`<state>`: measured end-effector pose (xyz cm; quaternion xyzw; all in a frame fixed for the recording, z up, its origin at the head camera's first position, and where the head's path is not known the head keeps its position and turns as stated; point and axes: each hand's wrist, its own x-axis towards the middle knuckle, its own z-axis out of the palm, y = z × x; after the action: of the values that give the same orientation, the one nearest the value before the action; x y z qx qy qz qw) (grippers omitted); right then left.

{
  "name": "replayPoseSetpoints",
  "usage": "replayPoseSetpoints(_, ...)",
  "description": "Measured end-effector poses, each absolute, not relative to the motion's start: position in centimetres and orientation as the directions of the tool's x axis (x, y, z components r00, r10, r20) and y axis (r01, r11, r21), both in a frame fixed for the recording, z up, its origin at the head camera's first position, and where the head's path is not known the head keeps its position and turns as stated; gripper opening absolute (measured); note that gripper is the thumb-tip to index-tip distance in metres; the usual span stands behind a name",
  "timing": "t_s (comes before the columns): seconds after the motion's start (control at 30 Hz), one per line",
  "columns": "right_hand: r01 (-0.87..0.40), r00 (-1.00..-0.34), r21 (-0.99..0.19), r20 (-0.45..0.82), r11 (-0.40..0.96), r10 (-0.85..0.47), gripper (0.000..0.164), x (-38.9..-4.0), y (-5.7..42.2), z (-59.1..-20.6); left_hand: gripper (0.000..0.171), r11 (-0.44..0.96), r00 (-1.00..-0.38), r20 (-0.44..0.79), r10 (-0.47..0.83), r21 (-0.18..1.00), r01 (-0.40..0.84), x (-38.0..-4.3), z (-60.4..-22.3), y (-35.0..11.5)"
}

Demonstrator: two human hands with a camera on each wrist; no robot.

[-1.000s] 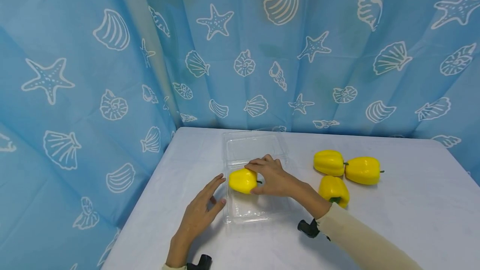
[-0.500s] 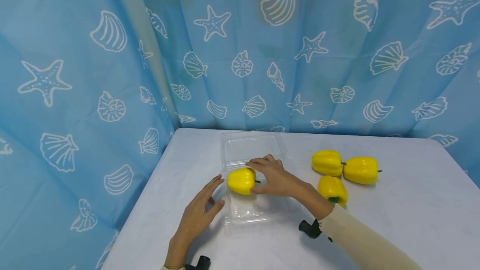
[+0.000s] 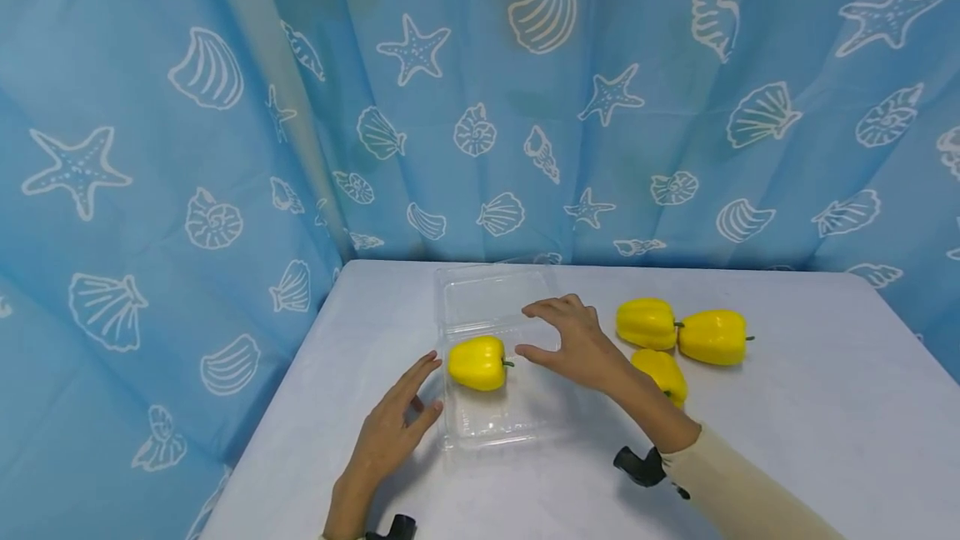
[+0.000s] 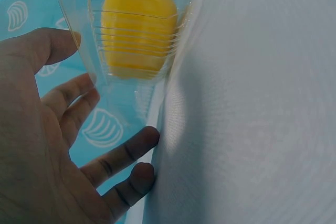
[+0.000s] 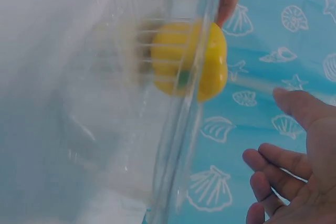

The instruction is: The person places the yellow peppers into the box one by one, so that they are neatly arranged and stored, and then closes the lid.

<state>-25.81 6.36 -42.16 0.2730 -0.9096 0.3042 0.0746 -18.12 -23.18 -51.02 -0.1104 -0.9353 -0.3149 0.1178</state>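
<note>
One yellow bell pepper (image 3: 477,363) lies on its side in the left part of a clear plastic clamshell box (image 3: 491,432), its green stem pointing right. The box's lid (image 3: 495,294) is folded back toward the curtain. My right hand (image 3: 577,344) hovers over the box's right side, apart from the pepper, thumb and fingers spread with nothing between them. My left hand (image 3: 393,423) is at the box's left wall, fingers spread; in the left wrist view its thumb and some fingertips (image 4: 89,80) are at the clear rim. Through that wall the pepper (image 4: 139,30) shows.
Three more yellow bell peppers sit on the white table (image 3: 810,423) to the right: one at the back left (image 3: 645,323), one at the back right (image 3: 712,337), one in front (image 3: 663,373), partly behind my right forearm. A blue shell-print curtain (image 3: 480,107) hangs behind.
My right hand has let go of the pepper in the box and moved right and away from it. My left hand stays by the box's left side. The head view has shifted slightly.
</note>
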Motion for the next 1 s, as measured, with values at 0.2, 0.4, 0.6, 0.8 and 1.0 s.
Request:
replayPoseSetpoints(0.2,-0.444,-0.896,-0.538,0.281,0.717,-0.345,0.054,-24.9,8.2,-42.1,0.057,0.773,-0.955,0.266,0.133,0.575,0.268,-18.1,-50.9,-23.2)
replayPoseSetpoints(0.4,-0.418,-0.907,-0.54,0.297,0.731,-0.3,0.055,-24.3,10.1,-42.5,0.057,0.779,-0.962,0.249,0.116,0.578,0.243,-17.9,-50.7,-23.3)
replayPoseSetpoints(0.6,-0.37,-0.923,-0.584,0.323,0.723,-0.21,0.055,-23.7,12.4,-42.6,0.057,0.787,-0.963,0.246,0.107,0.571,0.233,-18.0,-51.0,-23.1)
replayPoseSetpoints(0.8,-0.352,-0.922,-0.58,0.35,0.735,-0.166,0.053,-23.4,14.3,-43.0,0.057,0.781,-0.965,0.24,0.107,0.58,0.231,-18.2,-51.1,-22.8)
replayPoseSetpoints(1.0,-0.358,-0.916,-0.565,0.368,0.744,-0.161,0.056,-23.4,15.1,-43.3,0.057,0.782,-0.966,0.239,0.101,0.581,0.226,-17.9,-50.8,-22.9)
